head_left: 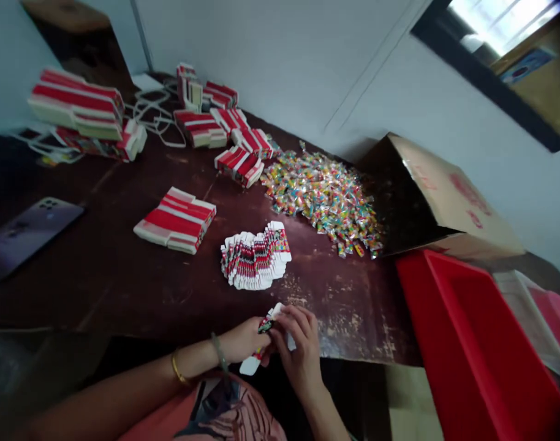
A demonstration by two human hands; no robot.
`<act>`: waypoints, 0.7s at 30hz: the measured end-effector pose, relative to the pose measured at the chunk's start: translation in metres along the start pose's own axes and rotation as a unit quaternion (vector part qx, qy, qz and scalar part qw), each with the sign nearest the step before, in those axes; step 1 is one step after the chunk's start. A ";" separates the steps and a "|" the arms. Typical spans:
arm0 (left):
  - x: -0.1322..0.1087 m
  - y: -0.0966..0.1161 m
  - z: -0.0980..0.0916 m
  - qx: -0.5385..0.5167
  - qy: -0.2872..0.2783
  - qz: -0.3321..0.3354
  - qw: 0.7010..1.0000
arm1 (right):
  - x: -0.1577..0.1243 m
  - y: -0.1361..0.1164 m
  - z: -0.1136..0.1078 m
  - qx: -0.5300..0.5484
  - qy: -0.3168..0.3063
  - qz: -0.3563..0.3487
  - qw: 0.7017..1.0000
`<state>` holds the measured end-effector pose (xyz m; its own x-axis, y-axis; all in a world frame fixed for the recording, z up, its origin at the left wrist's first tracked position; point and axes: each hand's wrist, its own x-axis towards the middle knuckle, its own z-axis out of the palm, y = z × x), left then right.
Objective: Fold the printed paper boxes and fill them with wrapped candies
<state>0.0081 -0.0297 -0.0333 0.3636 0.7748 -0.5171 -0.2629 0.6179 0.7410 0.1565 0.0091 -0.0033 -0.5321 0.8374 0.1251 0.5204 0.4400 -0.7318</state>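
Tho illegible, print (264, 326) on handheld ctn (250, 366)

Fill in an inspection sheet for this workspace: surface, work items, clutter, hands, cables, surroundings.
Surface: dark table, finish worn in patches near the front edge.
Work items: printed carton in hand; fanned row of flat cartons just beyond; red-and-white bundle to its left, more behind; pile of wrapped pieces by an open cardboard box.
Clutter: phone at left.
Grips: left hand closed on the carton; right hand at its upper end, pinch unclear.
Cables: white loops at back left; cord or strap, cannot tell.
Surroundings: pale wall behind, window upper right, red bin at right.
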 end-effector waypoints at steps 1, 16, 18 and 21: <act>-0.002 -0.002 0.000 -0.012 -0.002 -0.001 1.000 | 0.002 -0.003 0.000 0.014 -0.006 0.017 1.000; -0.041 0.022 -0.055 0.089 0.062 0.169 0.980 | 0.032 -0.064 0.007 0.193 -0.118 0.191 0.955; -0.043 0.019 -0.054 0.090 0.123 0.206 0.967 | 0.024 -0.063 0.017 0.226 -0.060 0.228 0.945; -0.050 0.017 -0.050 0.089 0.149 0.250 0.952 | 0.012 -0.058 0.023 0.309 -0.019 0.287 0.906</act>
<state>-0.0594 -0.0511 -0.0159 -0.0453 0.9862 -0.1594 -0.1719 0.1495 0.9737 0.1043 -0.0138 0.0252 -0.3209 0.8540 -0.4096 0.2508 -0.3404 -0.9062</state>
